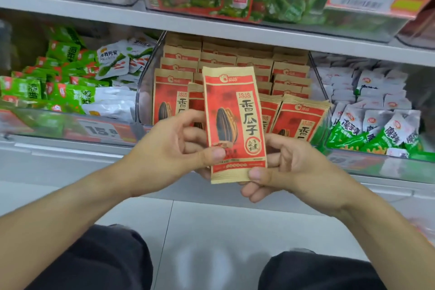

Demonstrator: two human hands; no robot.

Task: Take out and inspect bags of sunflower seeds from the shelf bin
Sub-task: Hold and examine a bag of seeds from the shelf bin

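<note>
Head view, bag: I see the seed bag (234, 125) upright, long axis vertical, in front of the shelf bin (150, 73)
Left hand (174, 148): thumb pinches the bag's lower left edge
Right hand (287, 167): thumb pinches the bottom right corner; both hands equally near

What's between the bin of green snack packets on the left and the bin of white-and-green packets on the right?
In the head view, the clear bin of sunflower seed bags lies between them; both hands, left hand and right hand, hold one sunflower seed bag upright before it.
</note>
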